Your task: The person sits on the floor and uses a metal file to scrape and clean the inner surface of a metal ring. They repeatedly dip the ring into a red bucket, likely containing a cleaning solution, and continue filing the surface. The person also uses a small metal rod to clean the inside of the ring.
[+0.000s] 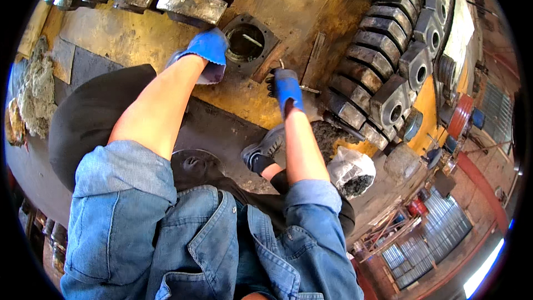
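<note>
My left hand (202,50), in a blue glove with a loose cuff, reaches to the left side of a square metal flange (268,34) with a round bore. The glove and its cuff hide those fingers, so their grip cannot be seen. Inside the bore lies a thin pale stick (252,40). Right of the flange, my right hand (284,85), in a blue and black glove, is closed around a metal rod (281,64) whose tip pokes out above it. A thin bar (310,89) shows just right of that hand.
Heavy metal blocks (191,4) line the far left; another long row (377,44) curves along the right beside square bored blocks (393,105). A narrow strip (315,58) lies near my right hand. A plastic bag (351,168) stands lower right, fibrous rags (36,97) at left.
</note>
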`<action>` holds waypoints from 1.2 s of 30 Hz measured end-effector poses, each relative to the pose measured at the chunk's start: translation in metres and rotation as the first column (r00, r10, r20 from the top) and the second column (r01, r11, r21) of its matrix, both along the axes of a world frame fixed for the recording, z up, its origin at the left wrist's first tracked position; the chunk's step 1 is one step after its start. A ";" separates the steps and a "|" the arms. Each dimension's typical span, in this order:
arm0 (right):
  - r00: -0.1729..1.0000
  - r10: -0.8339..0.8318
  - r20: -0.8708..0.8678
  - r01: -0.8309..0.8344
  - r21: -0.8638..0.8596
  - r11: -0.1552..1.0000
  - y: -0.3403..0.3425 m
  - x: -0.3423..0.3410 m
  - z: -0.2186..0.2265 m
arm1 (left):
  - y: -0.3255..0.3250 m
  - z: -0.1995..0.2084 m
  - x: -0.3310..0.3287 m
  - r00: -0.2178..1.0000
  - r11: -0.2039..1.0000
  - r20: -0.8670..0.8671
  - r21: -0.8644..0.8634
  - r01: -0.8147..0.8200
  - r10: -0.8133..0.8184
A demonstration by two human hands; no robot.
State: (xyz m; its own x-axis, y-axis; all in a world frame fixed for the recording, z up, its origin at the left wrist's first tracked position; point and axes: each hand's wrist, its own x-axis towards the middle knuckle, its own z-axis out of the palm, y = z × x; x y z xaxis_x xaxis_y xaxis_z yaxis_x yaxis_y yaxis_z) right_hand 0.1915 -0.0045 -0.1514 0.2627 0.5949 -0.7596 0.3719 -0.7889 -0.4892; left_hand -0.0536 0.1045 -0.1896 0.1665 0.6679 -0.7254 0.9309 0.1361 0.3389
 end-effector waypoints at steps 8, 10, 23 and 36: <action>0.864 -0.419 -0.279 0.419 -0.062 0.906 -0.021 0.010 0.020 | 0.002 -0.003 -0.006 0.999 1.000 -0.023 -0.016 -0.024 0.023; 0.993 -0.102 -0.063 0.094 -0.109 0.990 0.017 -0.021 0.027 | 0.006 -0.008 -0.008 1.000 1.000 -0.025 -0.018 -0.001 0.000; 0.960 -0.254 -0.113 0.217 -0.270 0.938 0.012 0.017 -0.020 | 0.014 -0.009 0.013 0.997 0.999 -0.065 -0.034 -0.033 0.031; 0.868 -0.470 -0.159 0.407 -0.313 0.858 -0.025 0.022 0.018 | 0.017 0.048 0.015 0.967 0.960 -0.185 -0.184 -0.209 0.176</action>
